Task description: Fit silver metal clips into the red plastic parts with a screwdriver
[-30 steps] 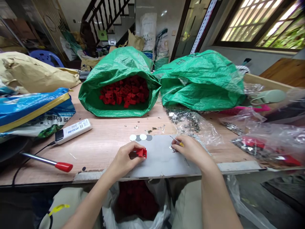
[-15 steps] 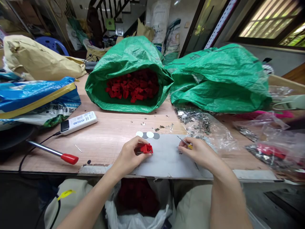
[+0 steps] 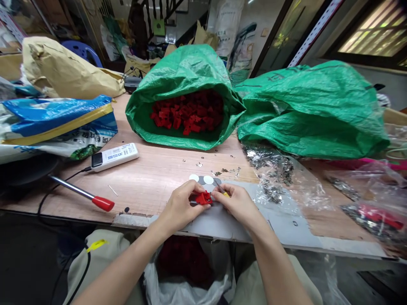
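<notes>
Between the thumb and fingers of my left hand (image 3: 182, 205) is a small red plastic part (image 3: 203, 198) with an open hollow facing right. My right hand (image 3: 237, 201) pinches a thin pointed tool with a yellow grip (image 3: 226, 194), its metal tip slanting up and left. The right fingertips are right beside the red part; whether they touch it I cannot tell. Both hands are above a grey sheet (image 3: 286, 216) at the table's front edge. Small metal pieces (image 3: 225, 170) lie scattered just beyond the hands.
A green sack (image 3: 143, 131) of red parts lies open behind the hands, another green sack (image 3: 311, 110) to its right. Clear bags of metal pieces (image 3: 273, 173) lie at right. On the left are a white device (image 3: 116, 156) and a red-tipped lever (image 3: 103, 203). Below hangs a white bag (image 3: 190, 292).
My right hand has moved left with the yellow-gripped tool, up to the red part. My left hand still holds the part. The whole view has shifted slightly.
</notes>
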Tool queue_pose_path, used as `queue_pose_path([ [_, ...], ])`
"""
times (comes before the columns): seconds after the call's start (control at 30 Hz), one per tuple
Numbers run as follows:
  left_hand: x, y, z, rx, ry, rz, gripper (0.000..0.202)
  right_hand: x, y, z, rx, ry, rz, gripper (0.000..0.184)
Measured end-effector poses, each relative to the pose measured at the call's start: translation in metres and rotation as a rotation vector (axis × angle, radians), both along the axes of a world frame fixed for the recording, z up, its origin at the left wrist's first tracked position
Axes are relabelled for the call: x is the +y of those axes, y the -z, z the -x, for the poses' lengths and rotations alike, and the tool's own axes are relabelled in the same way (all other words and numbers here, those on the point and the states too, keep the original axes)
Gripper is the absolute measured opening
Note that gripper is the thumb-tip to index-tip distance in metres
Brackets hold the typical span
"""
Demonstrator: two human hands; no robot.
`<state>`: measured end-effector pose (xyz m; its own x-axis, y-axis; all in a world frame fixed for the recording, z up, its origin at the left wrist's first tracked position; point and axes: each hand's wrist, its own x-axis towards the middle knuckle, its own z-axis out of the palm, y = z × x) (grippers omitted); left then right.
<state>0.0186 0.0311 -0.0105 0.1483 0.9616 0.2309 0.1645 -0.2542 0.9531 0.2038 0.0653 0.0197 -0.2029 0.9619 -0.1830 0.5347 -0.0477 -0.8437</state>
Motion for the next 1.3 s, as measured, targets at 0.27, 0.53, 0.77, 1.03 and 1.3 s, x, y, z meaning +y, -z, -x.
queue_pose_path([
  [0.27, -0.001, -0.002, 0.000, 0.021, 0.008, 0.027, 0.024, 0.005, -0.005, -0.028, -0.233, -0.242, -0.267, 0.016],
  [0.53, -0.002, -0.007, 0.000, 0.036, 0.004, 0.028, 0.023, 0.005, -0.014, -0.045, -0.464, -0.049, -0.292, 0.019],
  [0.77, -0.003, -0.008, 0.000, 0.056, 0.025, 0.032, 0.020, -0.014, -0.022, -0.015, -0.590, -0.011, -0.098, 0.014],
  [1.03, -0.003, -0.005, 0.001, 0.079, 0.015, -0.009, 0.022, -0.014, -0.018, -0.008, -0.489, -0.005, -0.104, 0.009],
  [1.3, -0.003, -0.006, 0.002, 0.112, 0.080, -0.079, 0.023, -0.006, -0.004, -0.008, 0.054, -0.075, 0.043, 0.020],
])
